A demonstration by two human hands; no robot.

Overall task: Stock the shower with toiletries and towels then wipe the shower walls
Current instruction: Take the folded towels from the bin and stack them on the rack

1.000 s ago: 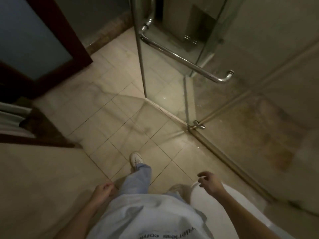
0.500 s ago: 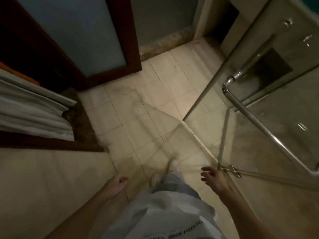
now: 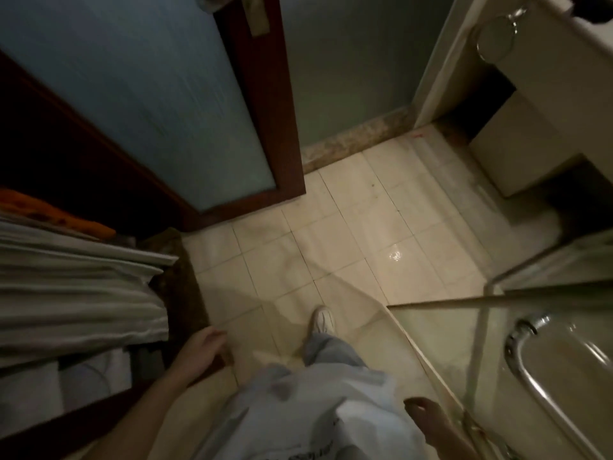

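A person stands on the pale tiled floor (image 3: pixel 335 240) of a dim bathroom, seen from above. The left hand (image 3: pixel 203 350) hangs at the near left, fingers loosely curled and holding nothing, just beside the near corner of a dark, mottled brown bench (image 3: pixel 175 280). The right hand (image 3: pixel 428 418) hangs low at the near right, close to the bottom edge of the glass shower door (image 3: pixel 441 330); its fingers are relaxed and it also holds nothing.

The towels (image 3: pixel 76 280) lie on the bench at the left in a folded stack of pale layers, their folded edges towards the floor. An orange cloth (image 3: pixel 56 212) sits on the far side of the stack, touching it. No toiletries can be made out.

On the shower door at the near right, a curved chrome handle (image 3: pixel 530 363) runs down along the glass. A white shoe (image 3: pixel 321 320) points to the far side at mid-floor, with a light grey trouser leg (image 3: pixel 328 355) above it and a pale shirt (image 3: pixel 298 413) filling the near middle.

At the far left stands a door with a frosted glass panel (image 3: pixel 139 94) in a dark red-brown wooden frame (image 3: pixel 265 111). At the far right a chrome ring (image 3: pixel 496 38) hangs on a beige wall (image 3: pixel 547 81).
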